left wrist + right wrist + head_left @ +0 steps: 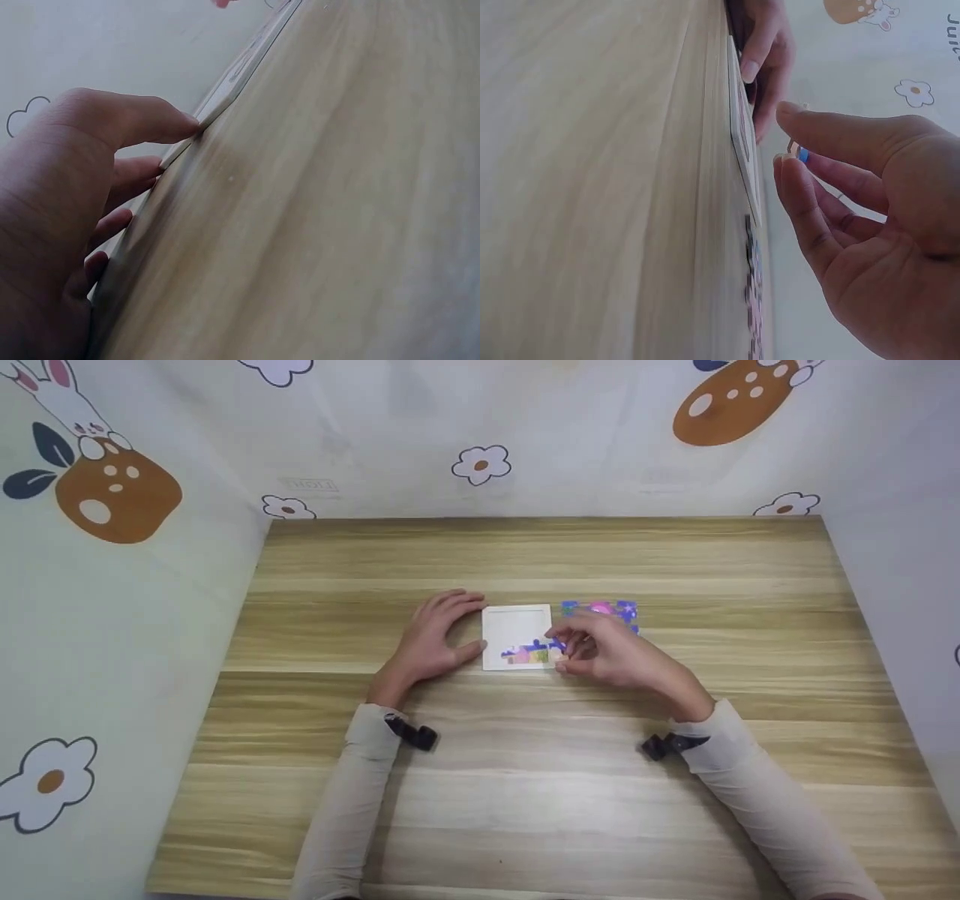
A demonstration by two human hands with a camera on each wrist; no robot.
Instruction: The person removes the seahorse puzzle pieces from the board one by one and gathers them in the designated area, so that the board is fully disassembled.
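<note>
A square white puzzle tray [516, 622] lies on the wooden table, with a strip of joined, colourful jigsaw pieces [529, 653] along its bottom edge. My left hand [435, 639] rests at the tray's left side, thumb and fingertips touching its edge. Over the tray's lower right corner, my right hand [606, 649] pinches a small puzzle piece [802, 154] between thumb and fingers. That piece is mostly hidden by the fingertips; a bit of blue shows. In the right wrist view it is held above the table, apart from the tray.
To the right of the tray lies a patch of blue and pink jigsaw pieces [628, 609], partly covered by the right hand. The table [525, 780] meets a patterned wall covering [390, 450] at the back and sides. Each wrist wears a small black camera [424, 737].
</note>
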